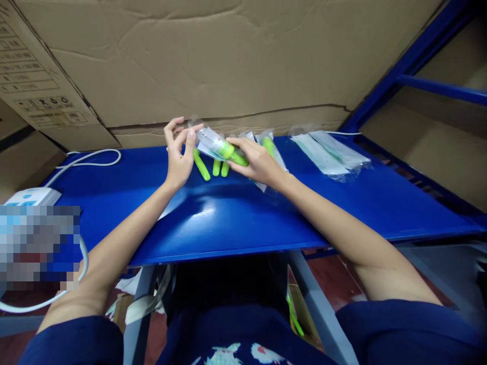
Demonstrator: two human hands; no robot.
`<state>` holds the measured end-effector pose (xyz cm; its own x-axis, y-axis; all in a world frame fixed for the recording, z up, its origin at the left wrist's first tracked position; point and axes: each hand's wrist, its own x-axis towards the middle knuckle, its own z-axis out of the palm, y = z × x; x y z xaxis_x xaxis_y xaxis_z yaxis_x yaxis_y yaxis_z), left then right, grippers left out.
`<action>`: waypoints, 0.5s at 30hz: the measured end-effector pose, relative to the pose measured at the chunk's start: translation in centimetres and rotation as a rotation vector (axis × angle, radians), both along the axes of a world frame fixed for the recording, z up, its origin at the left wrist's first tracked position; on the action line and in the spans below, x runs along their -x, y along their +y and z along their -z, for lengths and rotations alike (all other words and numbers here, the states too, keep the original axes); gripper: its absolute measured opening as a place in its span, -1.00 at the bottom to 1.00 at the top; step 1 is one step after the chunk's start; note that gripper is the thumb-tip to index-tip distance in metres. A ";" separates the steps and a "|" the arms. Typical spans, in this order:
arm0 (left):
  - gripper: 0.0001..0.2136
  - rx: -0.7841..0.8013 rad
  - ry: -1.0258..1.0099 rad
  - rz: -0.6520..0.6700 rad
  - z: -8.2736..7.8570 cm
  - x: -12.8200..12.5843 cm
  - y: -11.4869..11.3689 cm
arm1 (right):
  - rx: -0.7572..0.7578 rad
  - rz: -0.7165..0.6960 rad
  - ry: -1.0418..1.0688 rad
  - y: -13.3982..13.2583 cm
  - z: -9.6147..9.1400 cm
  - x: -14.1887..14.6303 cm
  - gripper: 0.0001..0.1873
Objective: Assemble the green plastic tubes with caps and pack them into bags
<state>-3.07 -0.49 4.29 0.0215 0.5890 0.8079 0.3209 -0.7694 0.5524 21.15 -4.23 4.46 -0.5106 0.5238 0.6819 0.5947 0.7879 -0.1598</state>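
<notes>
Toward the back of the blue table, my right hand is closed around a lime-green tube-shaped item inside a clear plastic bag with a white printed slip. It is tilted, its bagged end toward my left hand. That hand has its fingers apart beside the bag's far end; the index fingertip and thumb are close to the plastic, and I cannot make out whether they touch it. Under the held item lie several loose green pieces. Another bagged green item lies just behind my right hand.
Flat clear packets with pale slips lie at the right on the blue table. Cardboard sheets stand along the back. A white power strip and white cable are at the left. A blue metal frame rises at the right.
</notes>
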 end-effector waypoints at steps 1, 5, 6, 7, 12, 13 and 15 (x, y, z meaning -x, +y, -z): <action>-0.47 0.010 0.010 0.017 0.0 -0.1 -0.1 | 0.009 0.002 0.001 0.0 0.0 0.0 -0.46; -0.44 0.042 0.080 0.047 -0.1 -0.5 -0.6 | 0.071 0.021 0.014 0.1 0.1 0.1 -0.41; -0.43 0.045 0.100 0.040 -0.1 -0.6 -0.7 | 0.087 0.024 0.018 0.1 0.1 0.1 -0.40; -0.43 0.047 0.119 0.029 -0.1 -0.6 -0.9 | 0.100 0.025 0.019 0.1 0.2 0.2 -0.39; -0.42 0.067 0.135 -0.039 0.2 -0.6 -1.2 | 0.141 0.003 -0.008 0.1 0.5 0.5 -0.40; -0.45 0.076 0.127 -0.051 0.3 -0.6 -1.2 | 0.148 -0.006 -0.014 0.1 0.5 0.6 -0.39; -0.50 0.089 0.112 -0.071 0.5 -0.5 -1.1 | 0.162 -0.023 -0.020 0.1 0.6 0.6 -0.38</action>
